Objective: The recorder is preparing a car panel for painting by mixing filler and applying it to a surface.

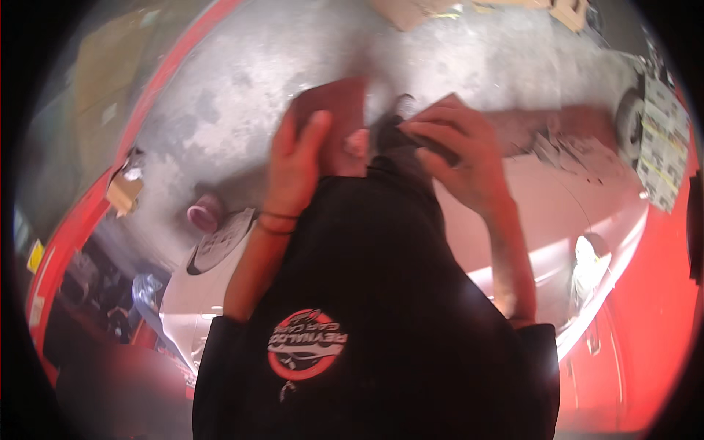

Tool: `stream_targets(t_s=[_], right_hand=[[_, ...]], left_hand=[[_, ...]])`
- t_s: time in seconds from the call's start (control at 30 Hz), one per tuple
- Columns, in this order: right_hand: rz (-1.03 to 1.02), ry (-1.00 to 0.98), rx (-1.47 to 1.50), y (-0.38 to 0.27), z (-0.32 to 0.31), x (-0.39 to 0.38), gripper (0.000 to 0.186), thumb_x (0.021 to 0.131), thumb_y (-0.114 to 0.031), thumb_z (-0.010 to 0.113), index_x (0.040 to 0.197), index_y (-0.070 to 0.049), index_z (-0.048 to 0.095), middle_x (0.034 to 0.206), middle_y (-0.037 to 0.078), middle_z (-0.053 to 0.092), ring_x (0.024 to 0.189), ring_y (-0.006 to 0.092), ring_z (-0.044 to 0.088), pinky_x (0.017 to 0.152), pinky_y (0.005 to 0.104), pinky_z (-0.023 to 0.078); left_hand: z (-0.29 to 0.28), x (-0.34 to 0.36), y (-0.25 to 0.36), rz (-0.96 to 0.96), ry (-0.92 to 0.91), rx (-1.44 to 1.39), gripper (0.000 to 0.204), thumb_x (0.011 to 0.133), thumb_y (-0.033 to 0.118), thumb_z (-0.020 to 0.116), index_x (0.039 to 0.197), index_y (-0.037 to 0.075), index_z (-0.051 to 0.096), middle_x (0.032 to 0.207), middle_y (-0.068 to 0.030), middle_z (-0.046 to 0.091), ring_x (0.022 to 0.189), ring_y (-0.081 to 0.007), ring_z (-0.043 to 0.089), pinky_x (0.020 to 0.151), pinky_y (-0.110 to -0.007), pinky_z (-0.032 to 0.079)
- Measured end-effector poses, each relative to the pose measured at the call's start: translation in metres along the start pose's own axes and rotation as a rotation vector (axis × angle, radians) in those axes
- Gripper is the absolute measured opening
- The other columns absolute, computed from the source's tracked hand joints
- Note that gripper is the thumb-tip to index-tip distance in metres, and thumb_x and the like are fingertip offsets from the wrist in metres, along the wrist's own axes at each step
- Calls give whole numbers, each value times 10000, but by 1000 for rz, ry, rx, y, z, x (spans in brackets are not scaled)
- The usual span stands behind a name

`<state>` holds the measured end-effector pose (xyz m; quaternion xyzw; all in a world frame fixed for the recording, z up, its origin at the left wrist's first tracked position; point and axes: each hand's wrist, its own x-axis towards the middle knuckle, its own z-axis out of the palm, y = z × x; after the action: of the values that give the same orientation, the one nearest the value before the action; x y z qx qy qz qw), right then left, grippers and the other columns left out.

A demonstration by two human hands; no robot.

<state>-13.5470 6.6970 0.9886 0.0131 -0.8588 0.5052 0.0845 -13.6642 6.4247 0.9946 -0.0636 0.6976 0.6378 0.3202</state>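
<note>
My left hand (297, 150) is closed on a flat reddish-brown sheet (345, 117) that looks like sandpaper, its thumb lying across the face. Across from it, my right hand (473, 158) bends its fingers round a smaller reddish piece (442, 108), perhaps also sandpaper. A dark edge shows beneath those fingers; what it belongs to I cannot make out. The two hands are apart, raised in front of my black shirt (367, 279). Under my right forearm lies a large pale, smooth panel (506, 198), like a car body part, with dark scraps (561, 150) on it.
On the grey concrete floor (213, 103) stands a round pinkish container (204, 214), left of my forearm. A red frame (81, 213) curves along the left, with a small cardboard box (125, 192) by it. Cardboard (411, 11) lies ahead. A red surface (653, 293) borders the right.
</note>
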Motion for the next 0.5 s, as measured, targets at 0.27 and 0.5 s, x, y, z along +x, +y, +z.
stream_targets(t_s=[0.27,0.5], right_hand=[[-82,-73,-176,-79,59,65,276,820,-115,862,1096,-120,872,1152,0,799,1045,246,754,841,414,586],[-62,-123,-159,-146,103,59,275,808,-115,866,1081,-149,863,1147,-41,790,1109,234,738,892,441,526]], left_hand=[[-39,-18,37,227,-200,146,309,1200,176,614,1451,5,671,1179,-129,810,1075,-191,745,961,-371,603],[-75,-20,53,382,-41,126,314,1184,192,603,1418,-3,681,1184,-154,797,1083,-230,734,981,-394,586]])
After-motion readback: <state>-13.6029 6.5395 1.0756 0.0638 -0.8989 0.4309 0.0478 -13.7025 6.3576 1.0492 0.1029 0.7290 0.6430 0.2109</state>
